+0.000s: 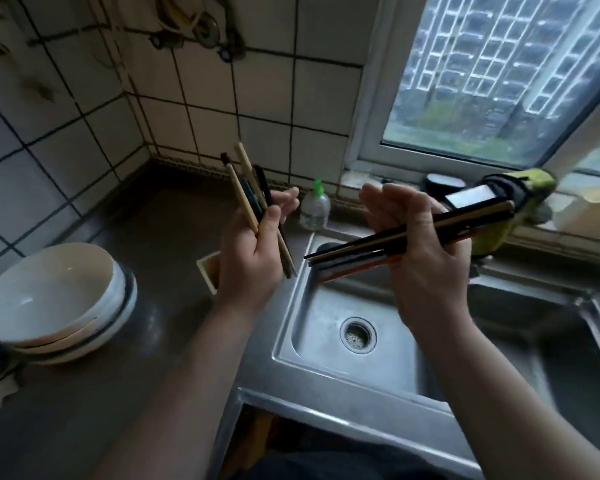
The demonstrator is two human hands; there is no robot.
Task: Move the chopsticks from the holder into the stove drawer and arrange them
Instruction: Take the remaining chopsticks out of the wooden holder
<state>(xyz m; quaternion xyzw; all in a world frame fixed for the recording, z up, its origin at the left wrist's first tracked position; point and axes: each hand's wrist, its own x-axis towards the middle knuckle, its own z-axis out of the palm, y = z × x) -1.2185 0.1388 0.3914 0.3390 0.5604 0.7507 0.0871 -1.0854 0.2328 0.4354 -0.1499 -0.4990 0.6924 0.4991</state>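
My left hand (pixel 253 251) grips a bundle of several chopsticks (pixel 246 181), pale wood and dark ones, held nearly upright above the counter. My right hand (pixel 420 244) holds a second bundle of chopsticks (pixel 357 252), black, tan and one orange, lying almost level over the sink with tips pointing left. The white rectangular chopstick holder (pixel 207 271) stands on the counter just below my left hand and is partly hidden by it. No stove drawer is in view.
Stacked white bowls (pixel 49 299) sit on the dark counter at left. A steel sink (pixel 329 362) with a drain lies below my right hand. A clear bottle with a green pump (pixel 314 209) stands by the tiled wall. Window sill clutter at right.
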